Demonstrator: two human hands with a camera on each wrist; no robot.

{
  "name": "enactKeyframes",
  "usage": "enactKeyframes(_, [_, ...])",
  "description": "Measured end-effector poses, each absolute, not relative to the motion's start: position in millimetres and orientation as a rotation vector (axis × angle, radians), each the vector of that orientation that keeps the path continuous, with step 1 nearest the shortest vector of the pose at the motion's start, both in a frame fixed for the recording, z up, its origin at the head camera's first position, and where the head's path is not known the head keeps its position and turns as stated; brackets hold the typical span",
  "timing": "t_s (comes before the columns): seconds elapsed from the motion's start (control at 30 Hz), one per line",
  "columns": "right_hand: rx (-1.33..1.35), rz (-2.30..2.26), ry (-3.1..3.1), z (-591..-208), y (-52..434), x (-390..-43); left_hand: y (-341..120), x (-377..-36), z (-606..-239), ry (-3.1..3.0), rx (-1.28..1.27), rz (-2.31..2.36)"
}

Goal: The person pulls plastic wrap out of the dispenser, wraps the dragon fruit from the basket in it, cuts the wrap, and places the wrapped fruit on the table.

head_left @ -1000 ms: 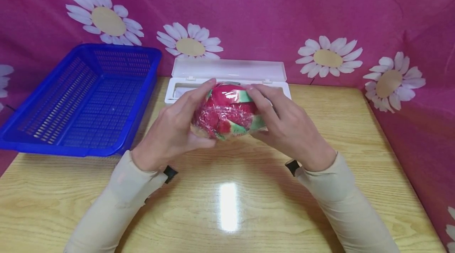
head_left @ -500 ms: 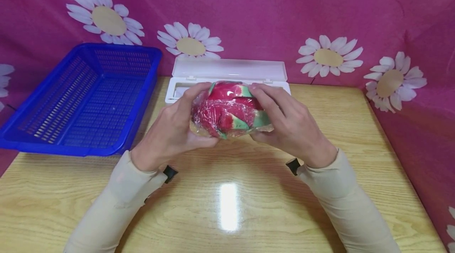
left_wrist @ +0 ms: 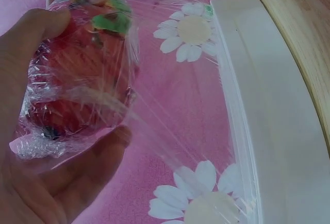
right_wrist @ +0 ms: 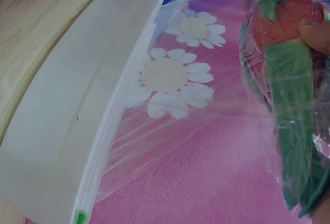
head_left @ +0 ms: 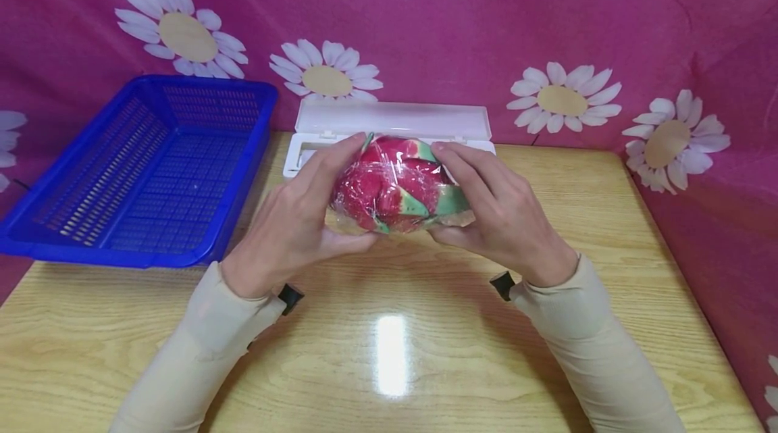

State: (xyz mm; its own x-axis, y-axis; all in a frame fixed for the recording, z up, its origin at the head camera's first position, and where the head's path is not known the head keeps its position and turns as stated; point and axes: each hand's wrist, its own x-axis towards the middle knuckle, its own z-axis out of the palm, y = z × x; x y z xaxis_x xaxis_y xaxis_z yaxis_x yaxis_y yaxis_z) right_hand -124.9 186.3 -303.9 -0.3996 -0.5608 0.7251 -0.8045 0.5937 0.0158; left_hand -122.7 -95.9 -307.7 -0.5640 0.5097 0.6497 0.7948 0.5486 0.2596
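Observation:
A dragon fruit (head_left: 395, 186), pink-red with green scales, is wrapped in shiny cling film and held above the table. My left hand (head_left: 292, 210) grips its left end, thumb below and fingers over the top. On the other end my right hand (head_left: 501, 207) holds it the same way. Stretched cling film (left_wrist: 154, 126) runs from the fruit to a white cling film dispenser (left_wrist: 268, 100) in the left wrist view; the right wrist view shows the same taut sheet (right_wrist: 170, 147). In the head view the dispenser's lid (head_left: 395, 121) stands raised, and the fruit and hands partly hide its body.
At the left stands a blue plastic basket (head_left: 237, 196) with slotted walls. A pink cloth with white daisies (head_left: 425, 21) hangs behind the wooden table (head_left: 389, 298) and along its right side. Light glares off the tabletop in front of the hands.
The dragon fruit has turned a little between the hands, its green scales shifting slightly right and up. Both hands keep their hold and have barely moved.

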Motion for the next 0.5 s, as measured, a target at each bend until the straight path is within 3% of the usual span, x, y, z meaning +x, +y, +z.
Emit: enactKeyframes(0.5, [1.075,0.426,-2.163,-299.3,190.7,-122.8,-88.5,-122.1,-312.3,-2.248,-1.079,-0.614])
